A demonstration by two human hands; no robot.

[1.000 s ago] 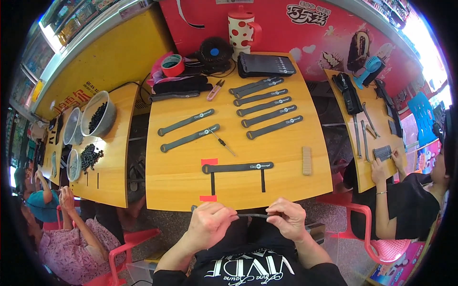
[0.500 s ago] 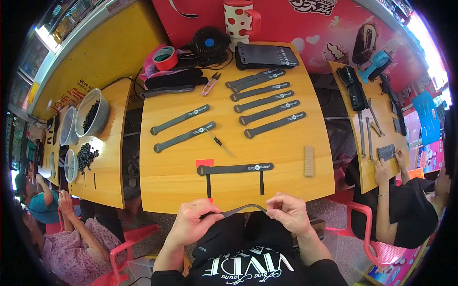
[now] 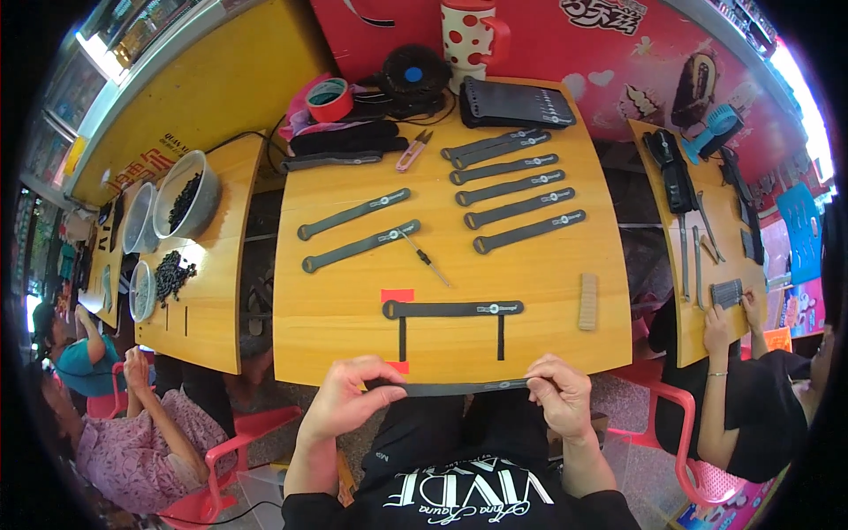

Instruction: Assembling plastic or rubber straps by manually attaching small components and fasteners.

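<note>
A dark grey strap (image 3: 459, 388) is stretched nearly straight just off the table's front edge. My left hand (image 3: 358, 396) pinches its left end between thumb and fingers, and my right hand (image 3: 563, 395) grips the right end. Beyond it, another strap with a looped end (image 3: 455, 309) lies flat on the table. Two narrow black strips (image 3: 501, 338) extend from that strap toward me. Red tape pieces (image 3: 397, 294) are stuck near its left end. Farther back are two slanted straps (image 3: 358, 215) and a thin pointed tool with a black grip (image 3: 424, 257).
Several straps (image 3: 521, 190) lie in a row at the back right, below a dark stack (image 3: 517, 104). Pink snips (image 3: 412, 152), a tape roll (image 3: 329, 100), a fan (image 3: 415, 75) and a spotted mug (image 3: 468, 40) are behind. A ridged tan block (image 3: 587, 302) lies right. People work at side tables.
The strap between my hands went from arched to nearly straight. My hands moved slightly apart, and the whole view shifted a little.
</note>
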